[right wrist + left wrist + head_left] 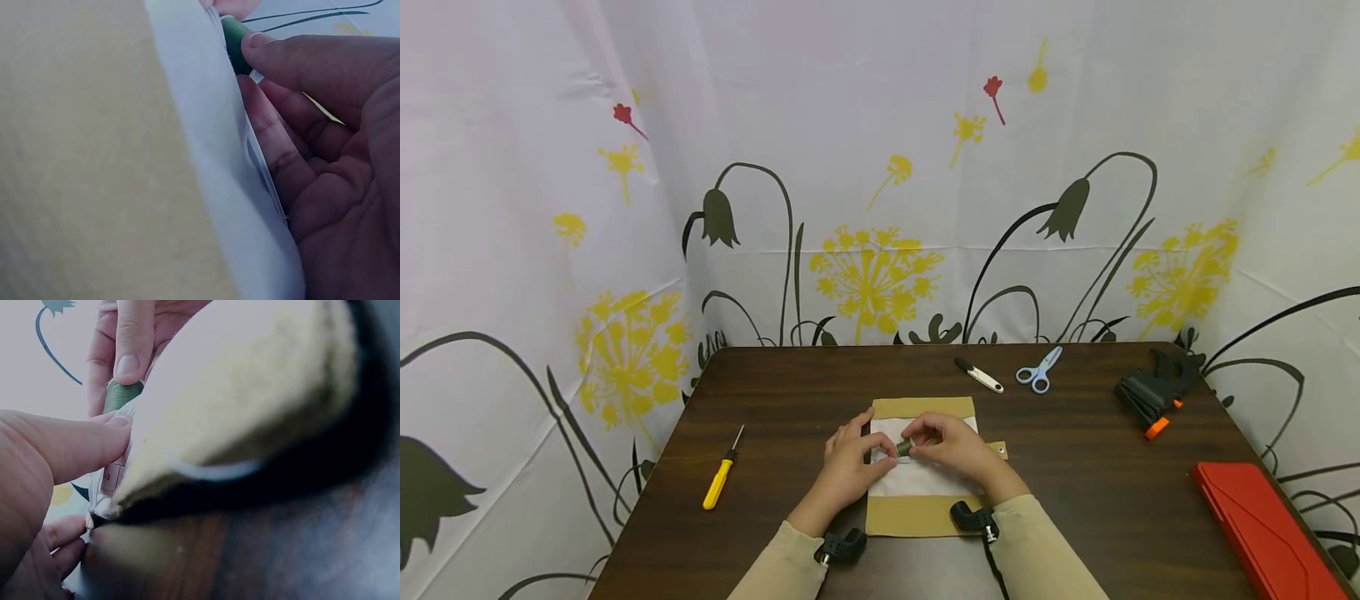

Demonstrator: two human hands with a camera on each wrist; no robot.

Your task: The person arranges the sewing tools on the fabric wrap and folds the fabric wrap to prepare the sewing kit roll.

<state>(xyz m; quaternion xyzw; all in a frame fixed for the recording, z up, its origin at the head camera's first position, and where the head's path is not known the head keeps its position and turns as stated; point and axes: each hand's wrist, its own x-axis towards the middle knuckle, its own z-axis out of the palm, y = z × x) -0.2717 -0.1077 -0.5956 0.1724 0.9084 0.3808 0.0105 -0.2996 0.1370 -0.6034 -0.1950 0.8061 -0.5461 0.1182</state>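
Observation:
A tan and white cloth pouch [921, 517] lies opened flat on the brown table, with a snap tab [998, 450] at its right side. My right hand [953, 450] pinches a green thread spool [236, 44] between thumb and fingers at the pouch's white lining. From the other side, my left hand [852, 460] pinches the gathered white edge [128, 412] of the lining beside the spool. Under the left thumb shows a strip with red markings [110, 478], like a measuring tape. The spool's lower end is hidden by the lining and fingers.
A yellow screwdriver [720, 481] lies to the left. Toward the back are a white and black pen-like tool [981, 377] and blue scissors [1039, 372]. On the right stand a black and orange tool [1153, 396] and a red case [1270, 529]. Patterned curtains surround the table.

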